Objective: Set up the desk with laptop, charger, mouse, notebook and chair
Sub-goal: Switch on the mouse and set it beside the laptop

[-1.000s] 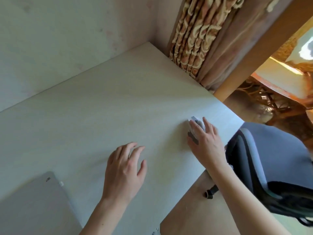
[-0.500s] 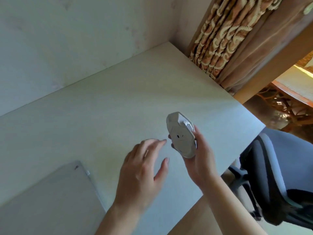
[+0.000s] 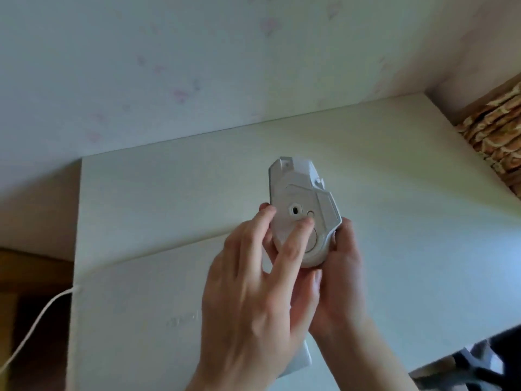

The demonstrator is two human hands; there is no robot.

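Note:
A white mouse (image 3: 303, 193) is held upside down above the pale desk (image 3: 394, 165), its underside facing me. My right hand (image 3: 341, 277) cups it from below and the right. My left hand (image 3: 253, 300) reaches over it, with the fingertips pressing on the underside near a small round button. A closed silver laptop (image 3: 135, 311) lies flat on the desk's left half, partly hidden by my hands. A white charger cable (image 3: 36, 320) runs from the laptop's left edge down off the desk. Part of the grey chair (image 3: 479, 365) shows at the bottom right.
A pale wall (image 3: 197, 66) backs the desk. A patterned brown curtain (image 3: 496, 131) hangs at the right end. Brown floor (image 3: 25, 292) shows to the left of the desk's left edge.
The view swung left, bringing the laptop and its cable into sight. The mouse rose and turned with its underside toward me, and my left hand moved onto it.

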